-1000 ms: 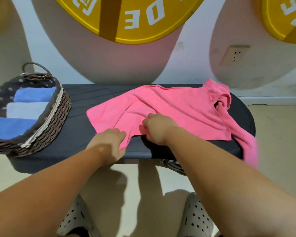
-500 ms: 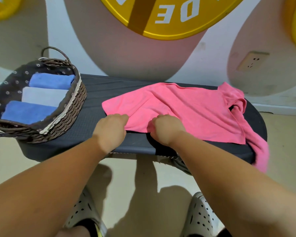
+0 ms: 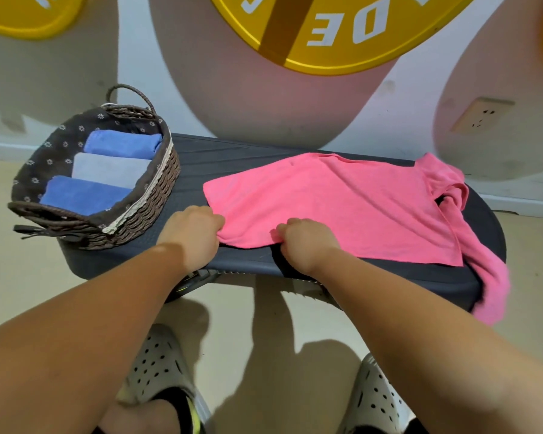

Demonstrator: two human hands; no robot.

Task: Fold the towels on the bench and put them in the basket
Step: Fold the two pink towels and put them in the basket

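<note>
1. Towel edge is pinched at two points: pink towel (image 3: pixel 336 208) is gripped along its near hem by left hand (image 3: pixel 195 233) at the corner and right hand (image 3: pixel 308 242) further along the same hem.
2. Fingers of both hands are curled shut on the cloth, knuckles up; fingertips are hidden under the fold, so the exact pinch cannot be told.
3. Hem is likely held this way so that it can be lifted and carried away from the fingers to the far edge for a first fold.
4. Beyond the right fingers the towel is bunched and hangs off the end of the bench (image 3: pixel 232 151); flattening is probably needed first.
5. Basket (image 3: pixel 145 211) is set just left of the left fingers, on the bench end, with three folded towels (image 3: pixel 107 170) already laid in a row; a short transfer is implied.
</note>
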